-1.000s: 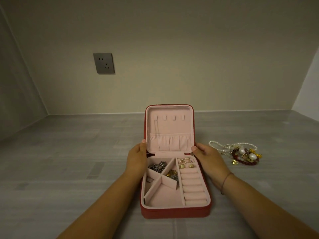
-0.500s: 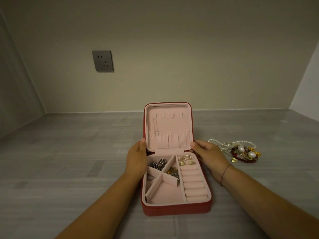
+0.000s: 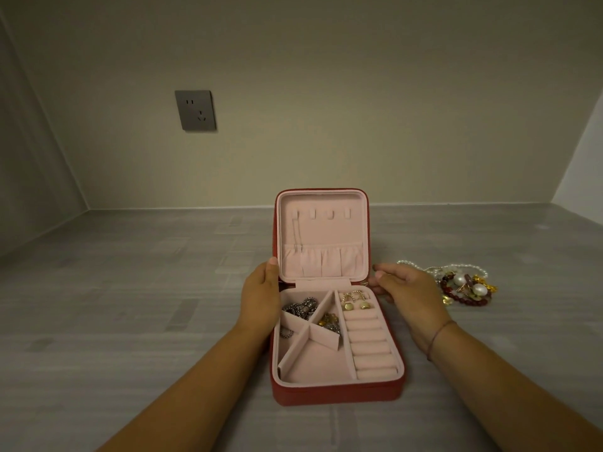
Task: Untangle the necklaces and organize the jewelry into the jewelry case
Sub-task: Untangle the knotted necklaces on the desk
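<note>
The red jewelry case (image 3: 336, 393) lies open on the grey surface, its pink-lined lid (image 3: 323, 233) standing upright. Silver chains (image 3: 301, 308) and a gold piece (image 3: 328, 321) fill the far-left compartments; gold earrings (image 3: 354, 300) sit above the ring rolls (image 3: 370, 349). My left hand (image 3: 261, 296) grips the case's left side by the hinge, thumb against the lid edge. My right hand (image 3: 411, 296) hovers just right of the lid's lower corner, fingers loose and holding nothing. A tangled pile of pearl, red-bead and gold necklaces (image 3: 463, 287) lies right of that hand.
A beige wall closes the back, with a grey power socket (image 3: 195, 109) on it at the left. Side walls rise at the far left and far right. The grey wood-grain surface (image 3: 130, 305) stretches wide on both sides of the case.
My right hand has let go of the lid's right edge and drawn slightly to the right. The left hand keeps its hold and the lid stays upright.
</note>
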